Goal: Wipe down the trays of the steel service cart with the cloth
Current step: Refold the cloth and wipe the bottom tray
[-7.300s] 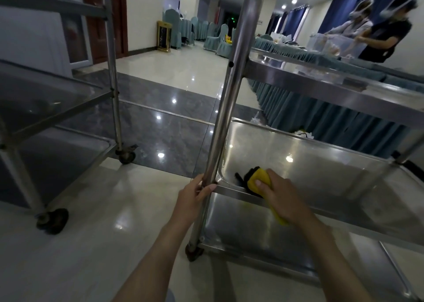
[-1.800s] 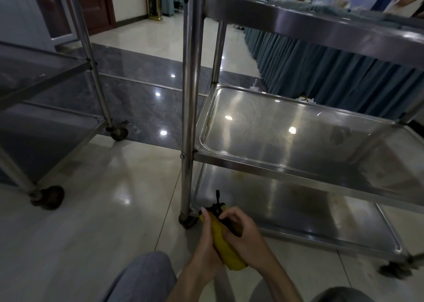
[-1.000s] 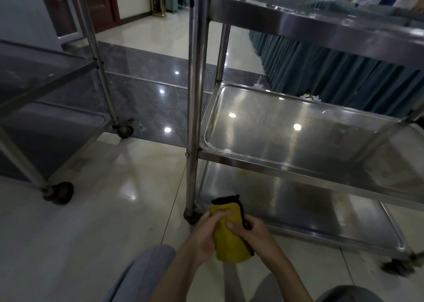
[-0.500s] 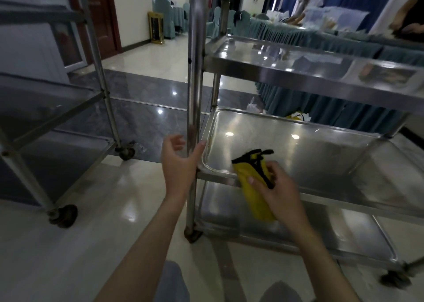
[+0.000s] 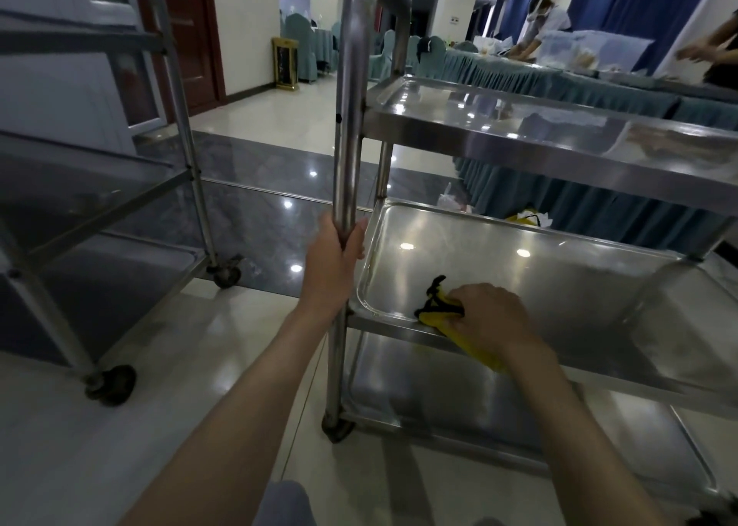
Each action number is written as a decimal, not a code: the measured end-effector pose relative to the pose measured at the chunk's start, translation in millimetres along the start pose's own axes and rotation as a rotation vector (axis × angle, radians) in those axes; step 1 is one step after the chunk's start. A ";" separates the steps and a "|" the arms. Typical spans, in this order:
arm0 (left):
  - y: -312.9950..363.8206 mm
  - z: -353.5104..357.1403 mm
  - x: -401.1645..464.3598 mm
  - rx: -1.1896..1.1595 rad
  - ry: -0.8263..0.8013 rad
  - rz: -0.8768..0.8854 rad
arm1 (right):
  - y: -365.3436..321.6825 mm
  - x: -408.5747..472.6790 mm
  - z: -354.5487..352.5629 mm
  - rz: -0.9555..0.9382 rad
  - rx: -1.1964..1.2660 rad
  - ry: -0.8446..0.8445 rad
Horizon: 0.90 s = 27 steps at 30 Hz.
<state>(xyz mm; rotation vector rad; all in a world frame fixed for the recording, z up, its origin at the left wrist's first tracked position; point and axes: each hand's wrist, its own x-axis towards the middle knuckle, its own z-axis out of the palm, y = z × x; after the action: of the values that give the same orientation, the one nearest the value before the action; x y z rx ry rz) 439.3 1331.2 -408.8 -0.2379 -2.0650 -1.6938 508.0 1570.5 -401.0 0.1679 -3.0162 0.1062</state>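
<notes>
From the head view, our left hand point(image 5: 331, 262) wraps the cart post point(image 5: 351, 126). Our right hand point(image 5: 493, 318) presses the yellow cloth point(image 5: 439, 318) onto the middle tray point(image 5: 559, 278), at its near-left rim. We judge the top tray point(image 5: 519, 126) and bottom tray point(image 5: 459, 409) may remain.

Both forearms reach forward, the left hand point(image 5: 331, 262) curled in a grip, the right hand point(image 5: 493, 320) palm-down.
</notes>
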 end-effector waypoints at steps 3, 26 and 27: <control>-1.0 2.0 -0.4 -0.041 -0.006 -0.013 | -28.5 27.6 3.5 -0.116 0.030 -0.039; -5.1 19.0 -4.6 -0.009 0.201 0.060 | -38.8 230.5 74.4 -0.090 -0.057 0.274; -3.4 19.4 -5.2 -0.011 0.200 0.056 | -40.9 220.8 72.0 -0.127 -0.041 0.256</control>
<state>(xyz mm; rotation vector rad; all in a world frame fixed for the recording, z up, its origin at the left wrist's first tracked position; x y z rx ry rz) 437.9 1349.9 -416.9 -0.1227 -1.8865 -1.6262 286.5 1500.9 -442.7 0.3153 -2.7423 0.0497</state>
